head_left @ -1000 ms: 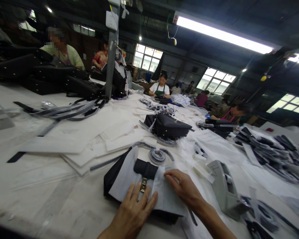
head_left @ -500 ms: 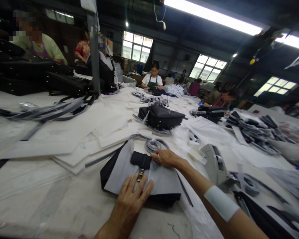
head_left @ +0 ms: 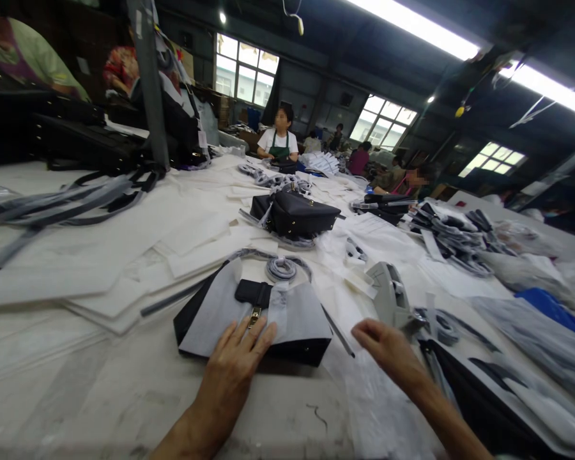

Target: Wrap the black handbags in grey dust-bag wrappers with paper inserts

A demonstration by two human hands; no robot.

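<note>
A black handbag (head_left: 301,353) lies in front of me, its face covered by a pale grey wrapping sheet (head_left: 206,319). A dark flap (head_left: 253,292) and a gold clasp (head_left: 254,317) show through the wrapping. My left hand (head_left: 237,358) rests flat on the bag just below the clasp, fingers spread. A clear strip (head_left: 278,305) lies on the sheet right of the flap. Off the bag to the right, my right hand (head_left: 388,348) is raised with its fingers curled together; nothing shows in them. It is close to a grey tape dispenser (head_left: 388,294). A wrapped coiled strap (head_left: 281,269) sits behind the bag.
Another black bag (head_left: 299,214) stands farther back. White sheets (head_left: 124,275) are layered at left, beside wrapped straps (head_left: 76,201). A metal post (head_left: 148,83) rises at left. Wrapped strap bundles (head_left: 450,236) are piled at right. Several people work around the table, one in a green apron (head_left: 280,148).
My right hand has left the flap area of the bag and moved right and down, toward the tape dispenser. My left hand stays on the bag. The view has shifted to the right.
</note>
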